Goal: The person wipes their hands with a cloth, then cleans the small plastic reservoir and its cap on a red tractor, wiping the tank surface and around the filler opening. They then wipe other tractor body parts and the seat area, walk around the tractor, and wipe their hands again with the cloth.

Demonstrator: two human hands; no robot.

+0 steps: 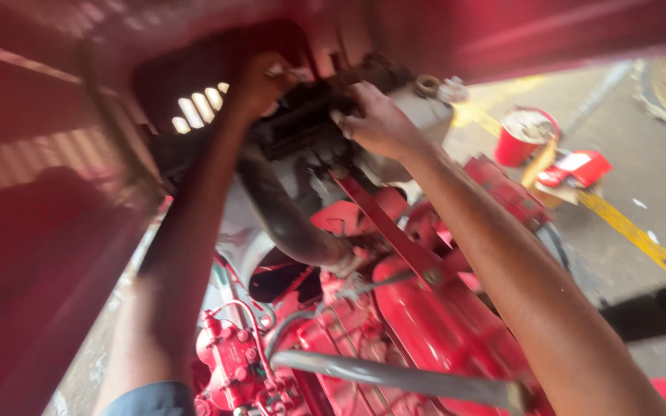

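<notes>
Both my hands up on the black part, far above the red engine.
Left hand [260, 81] curls over its left end; right hand [379, 123] presses its right end; black part [302, 123] runs left-right between.

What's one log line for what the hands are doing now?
left hand: on dark engine part | right hand: gripping same part | below: red engine | floor: red bucket

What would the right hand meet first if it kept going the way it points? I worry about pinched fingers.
The right hand points up and left and already rests on the dark engine part; that part comes first, though blur hides depth.
</notes>
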